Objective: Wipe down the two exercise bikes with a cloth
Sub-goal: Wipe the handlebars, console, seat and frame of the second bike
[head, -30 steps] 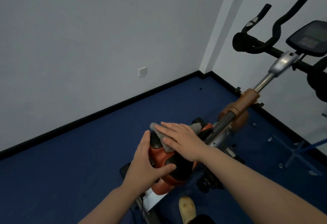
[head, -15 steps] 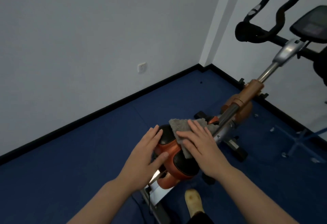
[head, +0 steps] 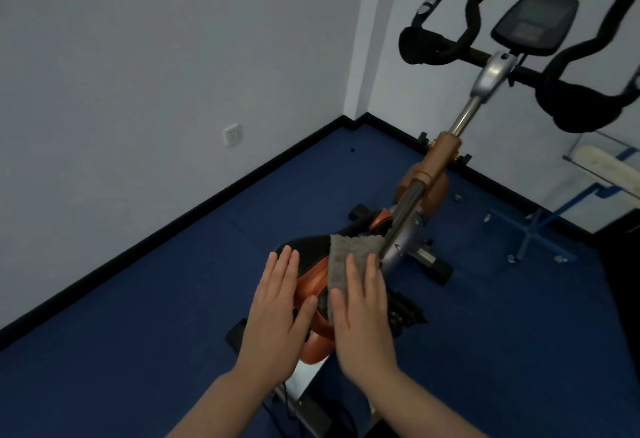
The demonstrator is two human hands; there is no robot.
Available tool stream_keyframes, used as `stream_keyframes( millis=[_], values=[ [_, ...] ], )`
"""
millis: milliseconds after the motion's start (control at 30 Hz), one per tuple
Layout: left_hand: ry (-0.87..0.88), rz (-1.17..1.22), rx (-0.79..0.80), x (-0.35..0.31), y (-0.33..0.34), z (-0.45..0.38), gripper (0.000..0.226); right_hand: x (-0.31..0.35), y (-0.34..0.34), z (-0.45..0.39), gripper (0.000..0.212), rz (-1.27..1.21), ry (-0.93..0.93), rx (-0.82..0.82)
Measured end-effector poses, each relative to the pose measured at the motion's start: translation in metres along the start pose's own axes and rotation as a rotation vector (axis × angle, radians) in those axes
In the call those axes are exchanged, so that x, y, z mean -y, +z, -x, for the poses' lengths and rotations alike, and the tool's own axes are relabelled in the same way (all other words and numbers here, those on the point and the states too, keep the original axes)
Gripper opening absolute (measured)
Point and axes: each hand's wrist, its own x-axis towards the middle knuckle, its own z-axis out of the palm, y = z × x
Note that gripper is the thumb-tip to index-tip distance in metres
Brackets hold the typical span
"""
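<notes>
An orange and black exercise bike [head: 438, 164] stands in front of me, its black handlebars [head: 446, 49] and console [head: 535, 22] at the upper right. Its saddle [head: 311, 264] is just below my hands. A grey cloth [head: 343, 257] lies across the saddle. My right hand [head: 362, 313] rests flat on the near part of the cloth, pressing it down. My left hand [head: 277, 309] lies flat on the saddle's left side, fingers together, holding nothing. Only one bike is in view.
The floor is dark blue carpet [head: 173, 316] with a black skirting along grey walls. A wall socket [head: 231, 134] is at the left. A blue metal frame [head: 540, 229] with a white pad stands at the right, close to the bike.
My right hand and the cloth have slid from lying across the saddle to pointing forward along it. My left hand has flattened on the saddle's left side. My view has tilted toward the handlebars.
</notes>
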Motion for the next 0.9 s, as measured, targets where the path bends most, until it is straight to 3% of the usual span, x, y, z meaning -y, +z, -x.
stream_keyframes(
  millis=[67,167,367,500,633,733,800,900],
  values=[
    [-0.011,0.026,-0.003,-0.003,0.001,-0.001,0.064,-0.007,-0.008,-0.010,0.058,-0.010,0.026,0.019],
    [-0.008,0.018,-0.004,-0.004,0.001,-0.001,0.064,-0.006,-0.025,-0.046,0.062,-0.052,0.226,0.052],
    [-0.036,0.003,-0.064,-0.009,0.004,-0.002,0.061,-0.005,-0.014,-0.028,0.077,-0.096,0.160,0.088],
    [-0.126,0.031,-0.157,-0.022,0.010,-0.012,0.058,-0.008,-0.024,-0.077,0.081,-0.278,0.438,0.082],
    [-0.252,0.084,-0.228,-0.037,0.019,-0.024,0.053,-0.011,-0.014,-0.054,0.080,-0.237,0.295,0.055],
    [-0.327,0.024,-0.269,-0.050,0.035,-0.028,0.059,-0.025,-0.019,-0.082,0.080,-0.324,0.361,0.064],
    [-0.362,-0.024,-0.309,-0.055,0.043,-0.030,0.060,-0.025,-0.023,-0.106,0.078,-0.372,0.437,-0.012],
    [-0.382,-0.033,-0.390,-0.057,0.048,-0.032,0.054,-0.020,-0.016,-0.099,0.076,-0.300,0.329,-0.124]
  ],
)
